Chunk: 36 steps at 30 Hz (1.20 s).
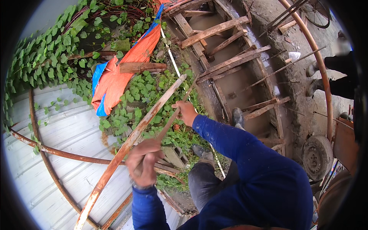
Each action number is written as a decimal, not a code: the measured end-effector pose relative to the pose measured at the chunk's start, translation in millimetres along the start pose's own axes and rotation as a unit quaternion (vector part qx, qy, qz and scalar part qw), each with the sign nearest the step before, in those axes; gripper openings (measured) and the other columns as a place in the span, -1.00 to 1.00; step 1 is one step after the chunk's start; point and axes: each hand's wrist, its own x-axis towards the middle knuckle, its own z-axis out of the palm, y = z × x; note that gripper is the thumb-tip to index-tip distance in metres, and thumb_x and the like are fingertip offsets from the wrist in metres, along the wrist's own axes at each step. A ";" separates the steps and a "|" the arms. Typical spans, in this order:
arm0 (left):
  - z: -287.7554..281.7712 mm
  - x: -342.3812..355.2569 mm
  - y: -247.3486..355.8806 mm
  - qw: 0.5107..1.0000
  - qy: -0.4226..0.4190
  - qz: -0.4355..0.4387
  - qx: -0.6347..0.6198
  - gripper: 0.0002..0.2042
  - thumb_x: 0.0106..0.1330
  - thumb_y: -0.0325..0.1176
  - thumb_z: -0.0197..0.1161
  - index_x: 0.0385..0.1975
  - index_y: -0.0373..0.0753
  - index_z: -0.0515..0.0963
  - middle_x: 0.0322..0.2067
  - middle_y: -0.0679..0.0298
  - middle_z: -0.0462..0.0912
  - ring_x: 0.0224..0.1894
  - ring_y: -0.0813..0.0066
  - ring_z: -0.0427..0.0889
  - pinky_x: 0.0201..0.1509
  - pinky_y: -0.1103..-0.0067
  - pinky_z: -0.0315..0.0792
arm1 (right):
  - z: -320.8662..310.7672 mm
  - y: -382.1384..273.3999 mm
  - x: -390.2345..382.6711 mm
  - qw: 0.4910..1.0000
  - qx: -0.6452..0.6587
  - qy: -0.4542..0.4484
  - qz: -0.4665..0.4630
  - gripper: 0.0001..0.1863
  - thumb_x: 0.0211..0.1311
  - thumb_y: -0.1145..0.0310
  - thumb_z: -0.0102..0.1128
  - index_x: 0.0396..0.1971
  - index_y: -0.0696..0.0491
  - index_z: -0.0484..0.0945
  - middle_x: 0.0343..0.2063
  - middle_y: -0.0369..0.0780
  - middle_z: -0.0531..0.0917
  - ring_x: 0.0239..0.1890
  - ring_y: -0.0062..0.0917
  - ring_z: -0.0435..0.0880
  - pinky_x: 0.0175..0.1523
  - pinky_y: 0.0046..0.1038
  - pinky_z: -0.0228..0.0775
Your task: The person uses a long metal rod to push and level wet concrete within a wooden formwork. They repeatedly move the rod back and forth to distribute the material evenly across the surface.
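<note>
A thin brown strip, wood or rusty metal I cannot tell, slants between my two hands. My right hand is closed around its upper part, fingers wrapped over it. Nearer to me, my left hand is curled at the strip's lower end, a little blurred by motion. Just left of both hands runs a long rusty bar with pale worn patches, slanting the same way. Green leafy vines and grass lie beneath. Below my left hand's fingers sits a grey hollow concrete block, partly hidden.
To the right, wooden formwork with cross braces encloses a muddy trench. White corrugated sheets lie left under curved rusty pipes. An orange-and-blue tarp lies ahead. At far right are a wheel and another person's dark-clothed legs.
</note>
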 end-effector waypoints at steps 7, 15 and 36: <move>75.7 35.3 -114.1 0.995 -0.069 -0.012 -0.072 -0.87 0.53 -0.50 0.17 -0.11 -0.36 0.65 -0.25 0.17 0.70 -0.27 0.47 0.63 -0.19 0.55 0.49 | -66.2 -2.3 125.0 0.994 0.101 0.053 -0.001 -0.93 0.29 0.47 0.21 -0.30 0.10 0.50 -0.37 -0.21 0.56 -0.35 -0.40 0.61 -0.22 -0.21 0.56; 110.8 37.1 -151.8 0.989 -0.032 0.141 -0.038 -0.92 0.49 -0.54 0.18 -0.17 -0.34 0.62 -0.33 0.12 0.66 -0.25 0.14 0.63 0.02 0.27 0.51 | -80.5 -44.1 162.6 0.996 0.001 -0.055 -0.070 -0.92 0.32 0.53 0.23 -0.28 0.18 0.51 -0.41 -0.18 0.59 -0.37 -0.38 0.66 -0.24 -0.25 0.61; 104.3 45.2 -147.9 0.995 -0.012 0.077 -0.060 -0.87 0.46 -0.59 0.14 -0.21 -0.34 0.65 -0.30 0.14 0.67 -0.27 0.37 0.62 -0.10 0.44 0.52 | -70.8 -55.5 158.2 0.995 -0.018 -0.021 -0.095 -0.87 0.35 0.45 0.27 -0.27 0.20 0.56 -0.34 -0.19 0.61 -0.39 -0.45 0.64 -0.37 -0.34 0.57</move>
